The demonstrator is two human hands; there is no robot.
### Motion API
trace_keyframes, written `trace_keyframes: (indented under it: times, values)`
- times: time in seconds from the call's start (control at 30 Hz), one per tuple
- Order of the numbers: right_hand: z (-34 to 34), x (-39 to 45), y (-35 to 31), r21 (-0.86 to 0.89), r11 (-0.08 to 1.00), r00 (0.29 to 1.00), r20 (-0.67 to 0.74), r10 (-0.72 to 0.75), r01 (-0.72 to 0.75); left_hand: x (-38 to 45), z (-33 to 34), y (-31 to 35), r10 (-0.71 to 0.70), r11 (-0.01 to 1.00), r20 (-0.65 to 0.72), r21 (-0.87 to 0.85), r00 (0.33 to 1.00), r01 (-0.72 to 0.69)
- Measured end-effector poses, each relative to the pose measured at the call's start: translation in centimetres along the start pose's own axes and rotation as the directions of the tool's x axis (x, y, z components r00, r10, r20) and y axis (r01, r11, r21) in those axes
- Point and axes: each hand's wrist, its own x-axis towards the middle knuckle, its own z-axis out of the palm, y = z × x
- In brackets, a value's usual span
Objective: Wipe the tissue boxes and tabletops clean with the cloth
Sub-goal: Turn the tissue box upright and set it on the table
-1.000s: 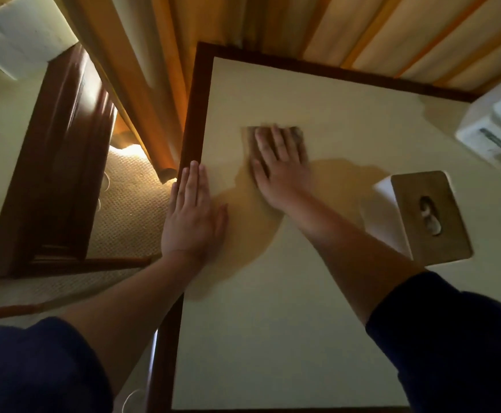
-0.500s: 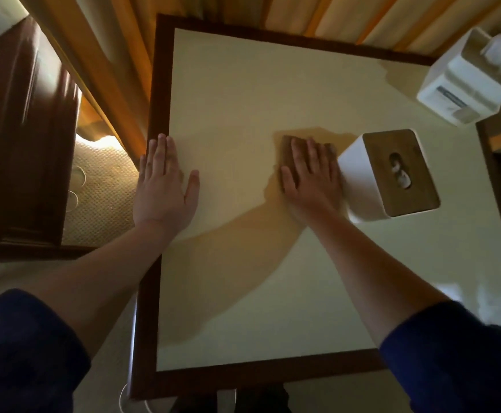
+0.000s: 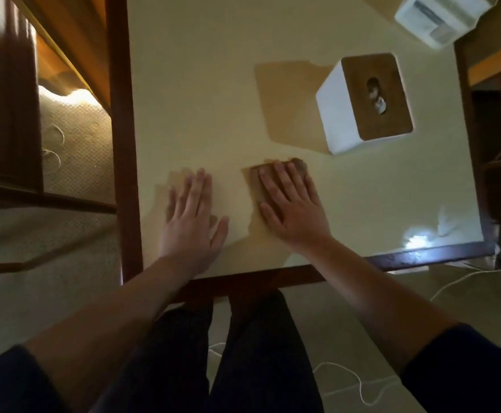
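Fingers of the right hand lie straight, pressing a folded brown cloth flat, now nearer the table's front edge than half a second ago. Beyond the fingertips stands one white tissue box with a wooden lid. The left hand rests flat beside it on the cream, dark-framed tabletop. A second white tissue box sits farther off.

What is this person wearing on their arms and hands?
Both hands are bare: the left hand and right hand show no gloves, and no rings or watch are visible. The forearms are uncovered, with dark navy sleeves pushed up near the elbows.
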Motion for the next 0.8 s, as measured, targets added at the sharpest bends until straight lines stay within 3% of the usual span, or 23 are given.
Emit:
trace_keyframes:
  times: [0.1,0.2,0.27,0.4,0.47,0.5,0.63,0.8]
  values:
    - [-0.2,-2.7,4.2,0.031,0.973,0.972,-0.032,0.232,-0.231,-1.5,1.2,0.4,0.029,0.997,0.023,0.064,0.999,-0.031]
    - [0.1,-5.8,8.6,0.05,0.882,0.883,-0.017,0.47,-0.469,-1.4,1.2,0.6,0.019,0.997,0.033,0.079,0.999,-0.021]
    - [0.5,-8.0,10.9,0.09,0.794,0.797,-0.005,0.604,-0.601,-1.4,1.2,0.8,0.025,0.997,0.034,0.071,0.999,-0.027]
    - [1.6,-9.7,9.2,0.248,0.508,0.524,-0.001,0.852,-0.825,-1.4,1.2,0.8,0.021,0.997,0.034,0.078,0.999,-0.024]
    - [2.2,-9.5,5.3,0.262,0.471,0.474,-0.056,0.879,-0.842,-1.3,1.3,0.7,0.021,0.997,0.028,0.077,0.999,-0.023]
    - [2.5,-9.5,2.9,0.258,0.502,0.501,-0.074,0.862,-0.826,-1.3,1.4,0.7,0.024,0.997,0.027,0.076,0.999,-0.026]
    - [4.1,-9.2,-6.0,0.18,0.778,0.787,-0.027,0.616,-0.602,-1.4,1.3,0.5,0.026,0.999,0.033,0.046,0.999,-0.027]
    - [3.0,-8.8,-6.5,0.148,0.863,0.875,0.093,0.475,-0.484,-1.3,0.3,0.4,0.011,0.999,0.055,-0.045,0.998,-0.009]
